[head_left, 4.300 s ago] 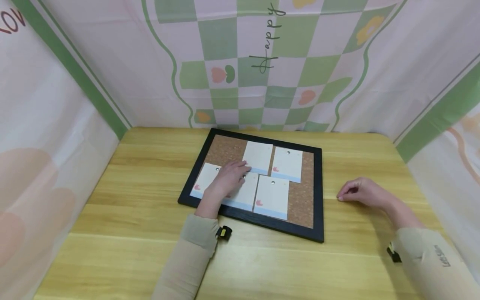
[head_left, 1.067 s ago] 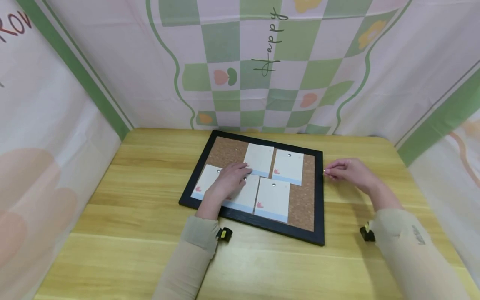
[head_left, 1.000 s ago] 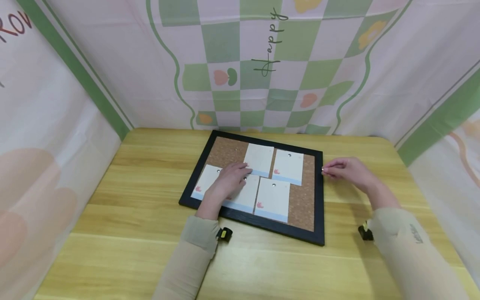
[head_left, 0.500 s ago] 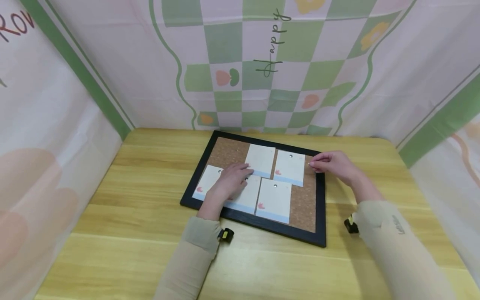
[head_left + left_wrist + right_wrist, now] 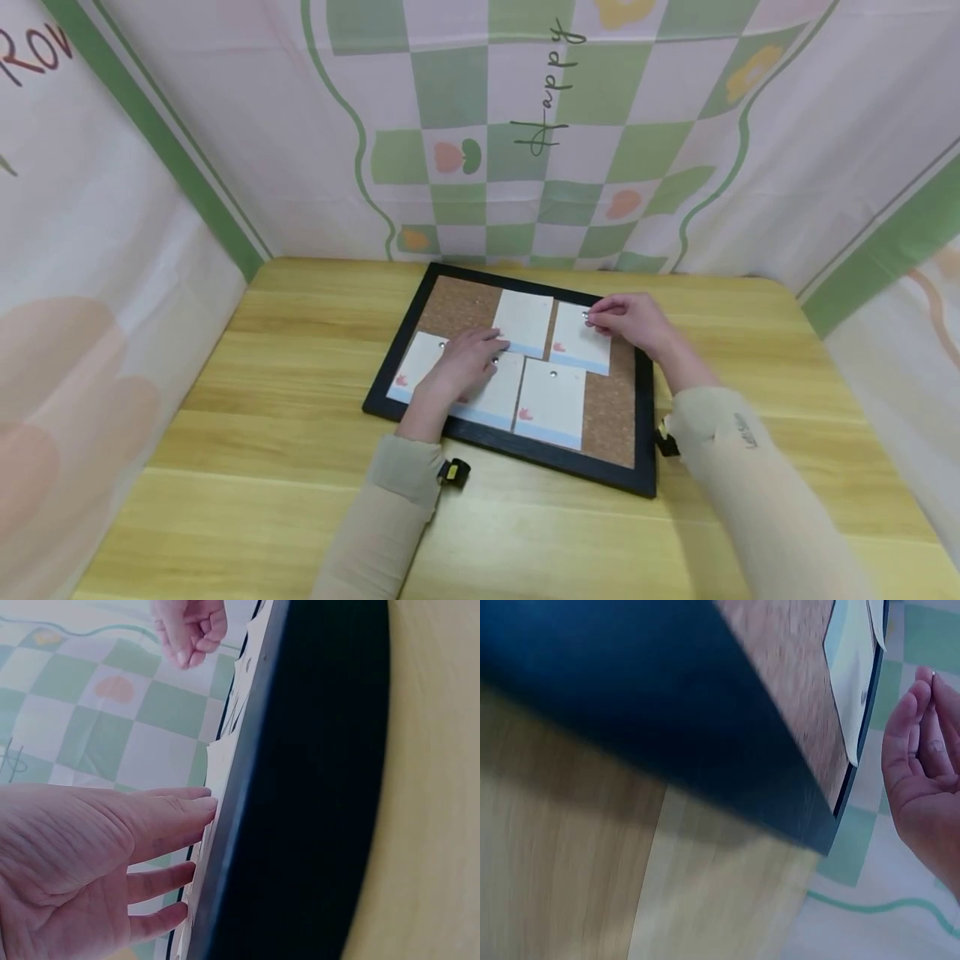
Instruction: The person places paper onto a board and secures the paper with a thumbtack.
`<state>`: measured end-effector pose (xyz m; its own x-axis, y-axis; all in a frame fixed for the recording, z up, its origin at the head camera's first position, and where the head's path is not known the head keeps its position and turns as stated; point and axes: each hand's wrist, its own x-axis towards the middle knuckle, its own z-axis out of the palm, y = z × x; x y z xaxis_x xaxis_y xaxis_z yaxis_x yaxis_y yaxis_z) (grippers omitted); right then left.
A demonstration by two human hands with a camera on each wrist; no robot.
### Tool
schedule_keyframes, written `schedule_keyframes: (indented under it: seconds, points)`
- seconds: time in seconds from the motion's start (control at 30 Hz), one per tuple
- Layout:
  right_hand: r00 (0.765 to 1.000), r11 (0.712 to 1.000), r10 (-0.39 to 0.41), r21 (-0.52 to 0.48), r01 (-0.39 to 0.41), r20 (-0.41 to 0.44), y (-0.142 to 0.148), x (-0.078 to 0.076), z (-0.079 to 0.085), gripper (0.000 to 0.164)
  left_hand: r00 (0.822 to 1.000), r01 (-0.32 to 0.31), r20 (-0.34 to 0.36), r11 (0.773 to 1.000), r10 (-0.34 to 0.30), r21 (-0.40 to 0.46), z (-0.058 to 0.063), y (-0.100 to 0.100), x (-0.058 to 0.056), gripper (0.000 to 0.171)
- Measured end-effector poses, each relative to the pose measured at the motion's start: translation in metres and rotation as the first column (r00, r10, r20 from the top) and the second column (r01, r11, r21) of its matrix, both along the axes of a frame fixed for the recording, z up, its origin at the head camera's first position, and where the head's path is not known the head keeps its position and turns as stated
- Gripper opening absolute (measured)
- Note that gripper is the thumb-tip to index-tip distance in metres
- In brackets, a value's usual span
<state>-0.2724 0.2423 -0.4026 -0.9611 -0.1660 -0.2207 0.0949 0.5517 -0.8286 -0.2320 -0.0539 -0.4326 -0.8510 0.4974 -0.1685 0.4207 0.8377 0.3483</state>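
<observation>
A black-framed cork board [image 5: 611, 425] lies on the table with several white note cards on it, blue along their lower edges. My left hand [image 5: 467, 367] rests its extended fingertips on the lower edge of the upper middle card [image 5: 525, 321], which shows no tack. It partly covers the lower left card [image 5: 415, 367] and the lower middle card [image 5: 491, 396]. My right hand [image 5: 633, 321] hovers over the upper right card [image 5: 577, 342], thumb and forefinger pinching a tiny silver thumbtack [image 5: 933, 673]. A silver tack [image 5: 553, 374] sits in the lower right card [image 5: 551, 408].
The board lies at an angle on a wooden table [image 5: 262, 375]. A patterned curtain [image 5: 517, 167] hangs close behind the table, with more cloth at both sides. Bare cork [image 5: 457, 308] shows at the board's upper left. Each wrist wears a small black camera [image 5: 453, 472].
My right hand has come from the table on the right, across the frame's right side, to above the upper right card. The left hand has stayed in place on the cards.
</observation>
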Motion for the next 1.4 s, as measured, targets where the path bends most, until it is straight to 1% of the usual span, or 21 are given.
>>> schedule_keyframes:
  seconds: [0.23, 0.37, 0.6, 0.73, 0.9, 1.07, 1.17, 1.3, 1.4]
  points:
    - [1.000, 0.999, -0.017, 0.030, 0.018, -0.021, -0.023, -0.009, -0.008, 0.029, 1.000, -0.005, 0.003, 1.000, 0.005, 0.023, 0.001, -0.001, 0.000, 0.046]
    - [0.999, 0.998, -0.020, 0.052, 0.022, -0.047, -0.036, -0.015, -0.012, 0.026, 1.000, 0.000, 0.002, 0.999, 0.000, 0.040, 0.002, -0.002, 0.001, 0.046]
    - [0.997, 0.997, -0.022, 0.079, 0.028, -0.071, -0.058, -0.022, -0.015, 0.025, 1.000, 0.002, -0.012, 0.999, -0.002, 0.045, 0.000, -0.003, 0.000, 0.046]
    - [0.997, 0.996, -0.039, 0.077, 0.044, -0.064, -0.068, -0.028, -0.015, 0.024, 1.000, 0.001, -0.013, 0.999, -0.001, 0.049, 0.000, -0.003, -0.001, 0.046]
    - [0.996, 0.993, -0.072, 0.090, 0.077, -0.055, -0.078, -0.033, -0.015, 0.022, 1.000, -0.010, -0.007, 0.999, 0.010, 0.032, 0.001, -0.002, -0.001, 0.046]
    - [0.994, 0.990, -0.099, 0.100, 0.103, -0.043, -0.082, -0.039, -0.020, 0.021, 1.000, -0.023, -0.004, 1.000, 0.023, 0.020, 0.001, 0.000, 0.000, 0.046]
    - [0.992, 0.988, -0.123, 0.092, 0.125, -0.031, -0.084, -0.043, -0.024, 0.021, 1.000, -0.030, -0.005, 0.999, 0.030, 0.015, 0.002, 0.001, -0.001, 0.046]
    - [0.989, 0.987, -0.150, 0.056, 0.150, -0.008, -0.089, -0.047, -0.027, 0.020, 0.999, -0.042, 0.009, 0.999, 0.042, 0.016, 0.003, 0.001, 0.000, 0.046]
    - [0.988, 0.986, -0.157, 0.048, 0.157, -0.009, -0.092, -0.050, -0.029, 0.019, 0.999, -0.046, 0.018, 0.999, 0.046, 0.023, 0.003, 0.000, -0.001, 0.046]
